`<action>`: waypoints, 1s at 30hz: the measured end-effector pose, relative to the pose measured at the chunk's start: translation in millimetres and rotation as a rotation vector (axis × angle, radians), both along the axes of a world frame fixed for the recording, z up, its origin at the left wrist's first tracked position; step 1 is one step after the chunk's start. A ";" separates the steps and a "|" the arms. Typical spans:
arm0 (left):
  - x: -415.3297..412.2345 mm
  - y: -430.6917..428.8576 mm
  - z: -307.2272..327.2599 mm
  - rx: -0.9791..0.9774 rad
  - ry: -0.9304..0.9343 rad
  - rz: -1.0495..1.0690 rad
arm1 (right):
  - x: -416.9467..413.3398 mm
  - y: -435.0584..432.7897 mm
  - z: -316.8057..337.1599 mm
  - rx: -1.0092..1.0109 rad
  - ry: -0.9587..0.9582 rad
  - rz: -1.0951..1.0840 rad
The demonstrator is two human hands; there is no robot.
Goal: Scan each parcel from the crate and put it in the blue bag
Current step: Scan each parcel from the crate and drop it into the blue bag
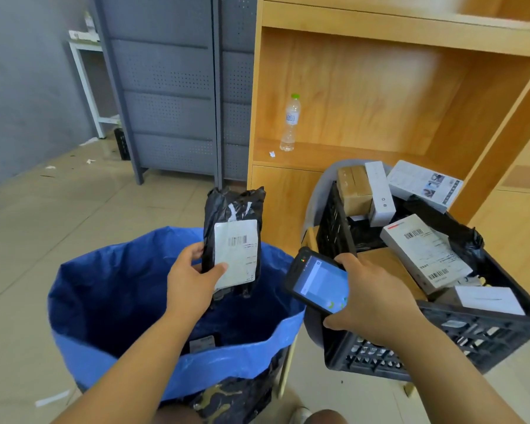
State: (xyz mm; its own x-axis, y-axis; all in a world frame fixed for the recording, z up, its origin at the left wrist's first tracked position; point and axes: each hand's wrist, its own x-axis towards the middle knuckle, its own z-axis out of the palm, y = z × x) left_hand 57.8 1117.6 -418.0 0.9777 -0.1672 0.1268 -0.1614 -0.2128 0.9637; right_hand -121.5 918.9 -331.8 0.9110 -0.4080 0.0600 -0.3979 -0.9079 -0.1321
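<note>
Left hand (190,280) gripped a black parcel (236,215) above the blue bag (227,359), right hand (371,298) held the scanner (318,283); one bagged parcel (201,342) showed, several boxes (423,252) remained in the crate (471,332).

Your left hand (190,283) is raised, thumb on the front of the parcel (236,249), fingers behind. Your right hand (377,298) wraps the scanner (318,281) from its side, fingertips apparently curled underneath. Both bare forearms reach forward.
</note>
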 end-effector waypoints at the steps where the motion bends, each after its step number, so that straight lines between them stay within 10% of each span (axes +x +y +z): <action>1: 1.0 0.0 -2.0 -0.003 0.018 -0.004 | 0.4 -0.8 -2.6 0.011 -0.001 -0.002; 14: 71.6 20.8 -86.0 0.230 0.559 0.048 | 62.9 -7.2 -70.1 0.082 0.180 0.005; 30: 165.8 -23.0 -249.4 1.178 0.644 -0.385 | 199.5 -27.4 -172.7 -0.061 0.500 0.189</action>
